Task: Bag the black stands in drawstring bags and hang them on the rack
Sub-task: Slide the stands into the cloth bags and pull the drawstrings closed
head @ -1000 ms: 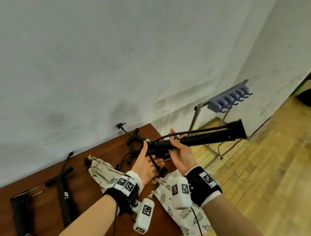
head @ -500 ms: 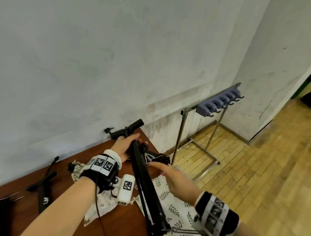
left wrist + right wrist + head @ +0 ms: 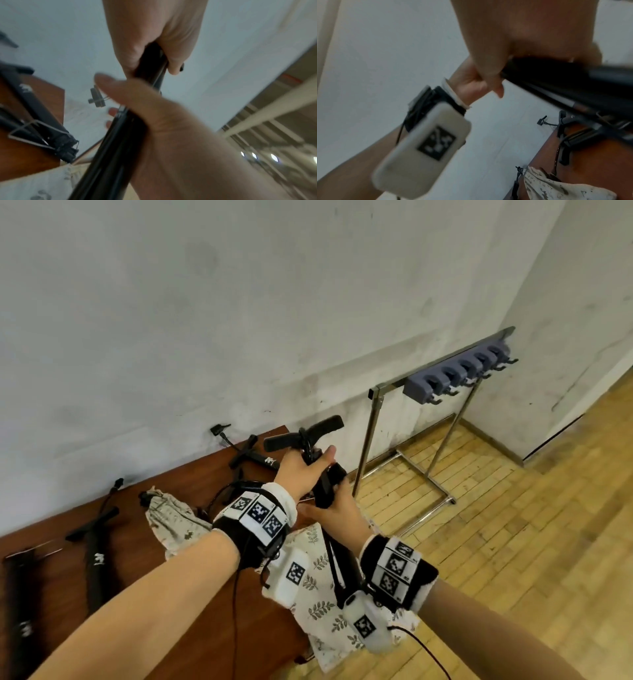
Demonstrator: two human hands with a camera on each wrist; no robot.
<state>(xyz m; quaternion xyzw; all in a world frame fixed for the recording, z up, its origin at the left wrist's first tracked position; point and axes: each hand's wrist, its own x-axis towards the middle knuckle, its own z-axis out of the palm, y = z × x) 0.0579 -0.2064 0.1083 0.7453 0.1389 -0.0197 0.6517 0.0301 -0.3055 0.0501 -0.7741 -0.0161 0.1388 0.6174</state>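
Note:
I hold a folded black stand (image 3: 328, 489) upright over the corner of the brown table (image 3: 51, 529). Its crossbar top (image 3: 303, 434) points at the wall. My left hand (image 3: 303, 470) grips the stand just under the crossbar. My right hand (image 3: 337, 510) grips the shaft right below it. The left wrist view shows the left hand (image 3: 154, 40) and the right hand (image 3: 163, 121) both wrapped round the stand (image 3: 111, 155). A leaf-print drawstring bag (image 3: 318, 607) lies on the table beneath the stand's lower end. The rack (image 3: 459, 374) with several hooks stands to the right.
A second, bulging print bag (image 3: 171, 518) lies on the table to the left. More black stands lie at the far corner (image 3: 253, 458), at the left (image 3: 96, 546) and at the left edge (image 3: 17, 594). Wooden floor (image 3: 496, 525) spreads around the rack's metal legs.
The stand has swung from lying level and pointing right to upright with its crossbar on top. My right hand, open half a second ago, now grips the shaft below my left hand.

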